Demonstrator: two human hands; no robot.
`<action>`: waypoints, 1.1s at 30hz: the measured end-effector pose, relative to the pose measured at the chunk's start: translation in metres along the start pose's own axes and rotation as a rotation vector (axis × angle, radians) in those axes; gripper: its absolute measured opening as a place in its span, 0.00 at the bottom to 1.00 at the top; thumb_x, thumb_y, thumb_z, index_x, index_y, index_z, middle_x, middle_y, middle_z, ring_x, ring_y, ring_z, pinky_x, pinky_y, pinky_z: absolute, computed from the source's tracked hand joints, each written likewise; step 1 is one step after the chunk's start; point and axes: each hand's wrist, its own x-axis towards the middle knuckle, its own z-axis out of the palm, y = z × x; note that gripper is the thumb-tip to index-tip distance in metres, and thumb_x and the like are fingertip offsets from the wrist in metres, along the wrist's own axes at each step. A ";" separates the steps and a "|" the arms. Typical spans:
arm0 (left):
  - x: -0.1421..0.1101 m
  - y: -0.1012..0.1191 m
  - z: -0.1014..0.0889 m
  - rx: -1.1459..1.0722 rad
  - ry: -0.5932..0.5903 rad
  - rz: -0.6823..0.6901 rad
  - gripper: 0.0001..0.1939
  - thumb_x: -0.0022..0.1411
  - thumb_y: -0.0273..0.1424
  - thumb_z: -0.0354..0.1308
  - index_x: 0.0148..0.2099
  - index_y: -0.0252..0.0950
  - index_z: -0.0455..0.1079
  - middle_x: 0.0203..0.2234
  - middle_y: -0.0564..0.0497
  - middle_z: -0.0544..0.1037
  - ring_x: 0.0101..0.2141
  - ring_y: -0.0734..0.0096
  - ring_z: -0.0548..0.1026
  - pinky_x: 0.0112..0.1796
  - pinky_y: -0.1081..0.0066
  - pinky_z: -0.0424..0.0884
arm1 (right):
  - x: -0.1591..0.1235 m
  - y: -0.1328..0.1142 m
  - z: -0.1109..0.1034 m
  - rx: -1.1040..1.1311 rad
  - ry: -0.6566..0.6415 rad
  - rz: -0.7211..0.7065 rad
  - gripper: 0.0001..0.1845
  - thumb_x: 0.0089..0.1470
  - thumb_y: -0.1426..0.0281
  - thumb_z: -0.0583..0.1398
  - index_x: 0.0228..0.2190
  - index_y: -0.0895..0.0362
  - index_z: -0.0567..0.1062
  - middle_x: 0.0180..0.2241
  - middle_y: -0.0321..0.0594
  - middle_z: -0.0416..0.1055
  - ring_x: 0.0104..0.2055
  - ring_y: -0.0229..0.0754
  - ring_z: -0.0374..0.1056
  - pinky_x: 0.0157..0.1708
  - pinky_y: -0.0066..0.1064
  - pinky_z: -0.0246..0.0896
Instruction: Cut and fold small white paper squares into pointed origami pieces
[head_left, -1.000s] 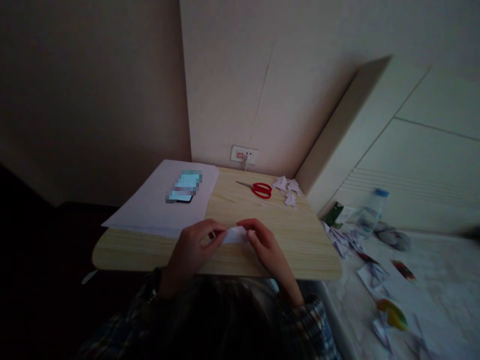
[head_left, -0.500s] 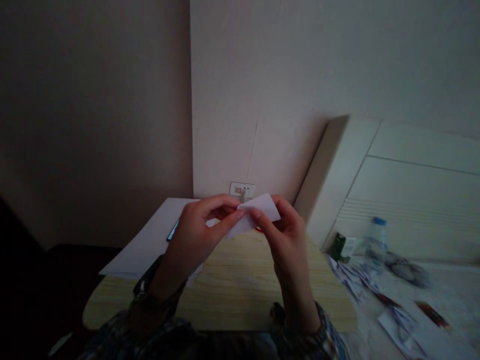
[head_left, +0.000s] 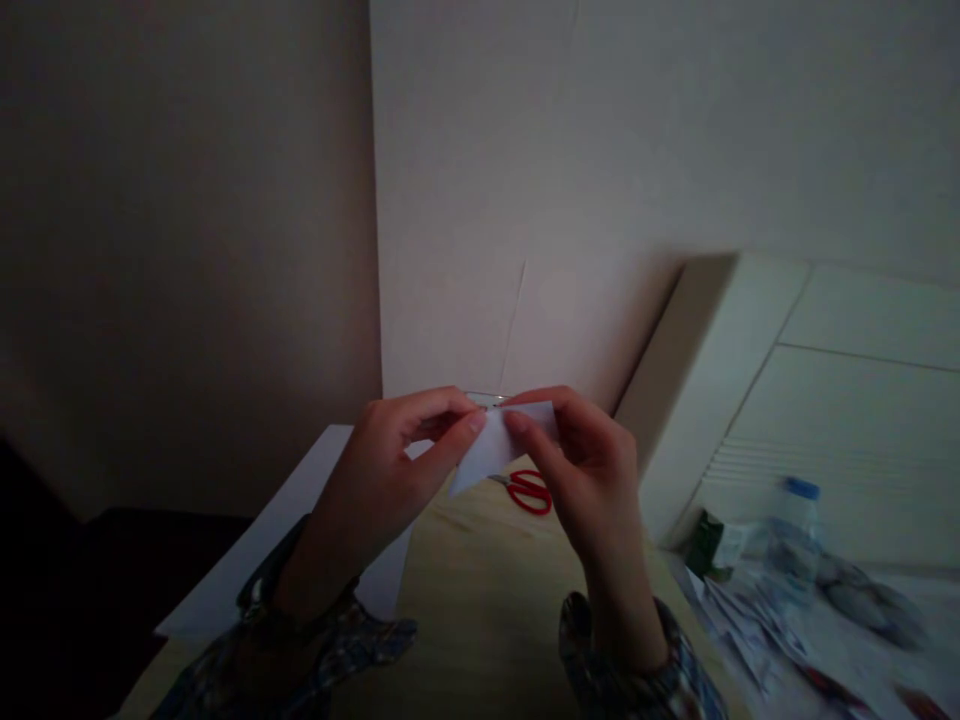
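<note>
A small folded white paper piece (head_left: 491, 448) is held up in the air above the wooden table (head_left: 480, 600). My left hand (head_left: 390, 470) pinches its left side between thumb and fingers. My right hand (head_left: 589, 470) pinches its right side the same way. Both hands are raised in front of the wall, well above the tabletop. Red-handled scissors (head_left: 529, 490) lie on the table just behind and below the paper, partly hidden by my right hand.
A large white sheet (head_left: 300, 530) lies on the table's left part, under my left forearm. To the right, a bed surface holds a clear bottle with a blue cap (head_left: 791, 535), a green packet (head_left: 709, 545) and several paper scraps (head_left: 739, 620). A pale headboard (head_left: 825, 400) stands behind.
Both hands lifted the folded paper from the table's front edge up into the air, then kept pinching it there. The view tilted up, so the phone and the paper pieces by the scissors are hidden.
</note>
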 end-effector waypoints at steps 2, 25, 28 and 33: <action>0.009 -0.007 0.003 -0.032 0.013 -0.004 0.11 0.59 0.29 0.57 0.24 0.38 0.73 0.17 0.60 0.69 0.20 0.77 0.64 0.21 0.77 0.59 | 0.005 0.008 -0.002 -0.025 0.012 -0.035 0.05 0.57 0.73 0.65 0.32 0.51 0.81 0.29 0.32 0.80 0.31 0.40 0.74 0.31 0.30 0.65; 0.028 -0.063 0.014 -0.384 0.086 -0.490 0.13 0.63 0.35 0.59 0.26 0.40 0.73 0.16 0.57 0.75 0.18 0.75 0.74 0.19 0.79 0.69 | 0.016 0.085 0.018 -0.105 -0.101 0.022 0.08 0.56 0.61 0.69 0.40 0.41 0.81 0.30 0.34 0.81 0.27 0.45 0.76 0.24 0.37 0.73; 0.029 -0.059 0.010 -0.400 0.047 -0.528 0.14 0.61 0.36 0.60 0.24 0.40 0.71 0.15 0.57 0.72 0.18 0.73 0.73 0.20 0.77 0.70 | 0.013 0.076 0.019 -0.094 -0.119 0.042 0.12 0.55 0.61 0.70 0.42 0.38 0.80 0.31 0.32 0.82 0.28 0.45 0.78 0.27 0.37 0.75; 0.026 -0.044 0.008 -0.363 0.047 -0.612 0.15 0.60 0.39 0.60 0.23 0.41 0.71 0.15 0.56 0.75 0.19 0.72 0.75 0.22 0.75 0.71 | 0.006 0.062 0.014 -0.157 -0.040 0.066 0.17 0.48 0.60 0.74 0.41 0.39 0.80 0.30 0.35 0.78 0.30 0.48 0.75 0.24 0.38 0.73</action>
